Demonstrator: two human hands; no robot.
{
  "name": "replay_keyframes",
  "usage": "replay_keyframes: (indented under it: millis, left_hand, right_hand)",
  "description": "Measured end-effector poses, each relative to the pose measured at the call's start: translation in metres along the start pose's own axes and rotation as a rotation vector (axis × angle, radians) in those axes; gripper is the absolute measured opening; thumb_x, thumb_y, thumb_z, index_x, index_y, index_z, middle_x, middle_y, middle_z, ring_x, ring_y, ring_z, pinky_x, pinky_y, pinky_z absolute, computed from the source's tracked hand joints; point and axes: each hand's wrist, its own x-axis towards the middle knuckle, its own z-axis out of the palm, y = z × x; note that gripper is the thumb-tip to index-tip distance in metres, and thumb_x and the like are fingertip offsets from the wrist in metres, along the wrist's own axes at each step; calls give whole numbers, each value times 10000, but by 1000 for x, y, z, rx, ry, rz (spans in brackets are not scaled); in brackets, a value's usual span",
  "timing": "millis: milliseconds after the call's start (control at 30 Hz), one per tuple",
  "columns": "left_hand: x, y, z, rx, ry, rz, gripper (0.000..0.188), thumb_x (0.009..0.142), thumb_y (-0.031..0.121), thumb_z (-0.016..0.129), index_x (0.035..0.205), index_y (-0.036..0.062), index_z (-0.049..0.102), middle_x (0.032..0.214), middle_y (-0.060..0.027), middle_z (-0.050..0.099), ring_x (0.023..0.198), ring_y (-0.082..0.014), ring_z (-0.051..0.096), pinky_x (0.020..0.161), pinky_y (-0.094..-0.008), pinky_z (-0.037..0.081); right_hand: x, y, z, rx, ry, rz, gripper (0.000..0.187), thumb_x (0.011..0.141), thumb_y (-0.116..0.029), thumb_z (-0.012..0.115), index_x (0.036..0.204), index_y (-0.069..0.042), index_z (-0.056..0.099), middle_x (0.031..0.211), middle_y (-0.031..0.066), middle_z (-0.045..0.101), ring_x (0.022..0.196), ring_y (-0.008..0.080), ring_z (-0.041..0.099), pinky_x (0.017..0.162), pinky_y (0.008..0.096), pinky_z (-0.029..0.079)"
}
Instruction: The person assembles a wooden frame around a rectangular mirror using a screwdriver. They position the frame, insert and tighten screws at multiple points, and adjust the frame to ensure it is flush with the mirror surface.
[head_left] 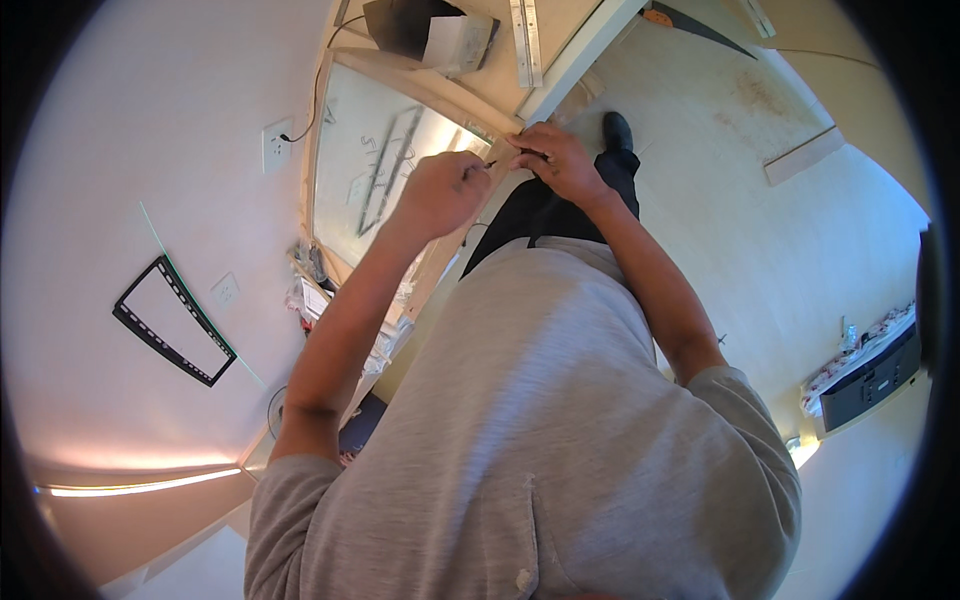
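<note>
My left hand (447, 192) is closed in a fist above the glass-topped wooden unit (365, 165). A small dark tip (490, 164) pokes out of its fingers; what it belongs to is hidden. Close beside it, my right hand (562, 168) is pinched together at the unit's light wooden edge (503, 150). Something thin and dark shows between its fingers, too small to name. A narrow gap separates the two hands. Pencil-like lines and reflections show on the glass surface.
A black bracket frame (212, 376) is on the left wall beside a green line. A cord plugs into a socket (278, 147). A long metal hinge (526, 45) lies ahead; a handsaw (690, 24) with an orange handle is on the floor. A dark panel (870, 382) lies right.
</note>
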Motion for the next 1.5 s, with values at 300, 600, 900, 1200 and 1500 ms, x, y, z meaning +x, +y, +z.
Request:
replay_keyframes:
  millis: [300, 600, 900, 1200, 1500]
  left_hand:
    - [2, -10, 11, -457, -71, -318, 288, 785, 122, 673, 975, -95, 671, 794, -107, 680, 643, -144, 580, 612, -290, 470]
    - [17, -4, 4, -282, -153, -285, 240, 725, 104, 681, 869, -87, 671, 708, -111, 659, 655, -167, 622, 620, -298, 485]
    - [20, 17, -6, 246, -191, -29, 292, 721, 165, 690, 951, -15, 699, 750, -180, 678, 715, -306, 673, 690, -412, 537]
    - [8, 21, 7, 392, -153, 59, 188, 793, 169, 648, 896, 11, 658, 736, -170, 662, 687, -322, 674, 670, -434, 534]
    - [22, -6, -2, -656, -268, -493, 142, 811, 121, 617, 885, 1, 602, 716, -94, 630, 510, -115, 528, 429, -259, 376]
  right_hand:
    - [-5, -2, 2, -52, 15, 39, 357, 839, -109, 789, 1169, -10, 698, 966, 148, 695, 813, 254, 667, 730, 331, 529]
    - [-23, 2, 23, 510, 165, 300, 253, 919, -29, 718, 1139, 72, 644, 992, 113, 721, 994, 146, 700, 850, 267, 557]
    - [-24, 2, 31, 420, 238, 281, 266, 890, -73, 765, 1105, 48, 666, 989, 101, 710, 862, 120, 675, 780, 271, 545]
    - [-22, -8, 35, 341, 260, 282, 284, 899, -81, 748, 1150, 14, 656, 934, 106, 666, 827, 135, 666, 723, 284, 542]
    - [-17, -11, 37, 159, 293, 139, 263, 883, -61, 719, 1129, 18, 674, 881, 133, 643, 731, 206, 670, 671, 303, 541]
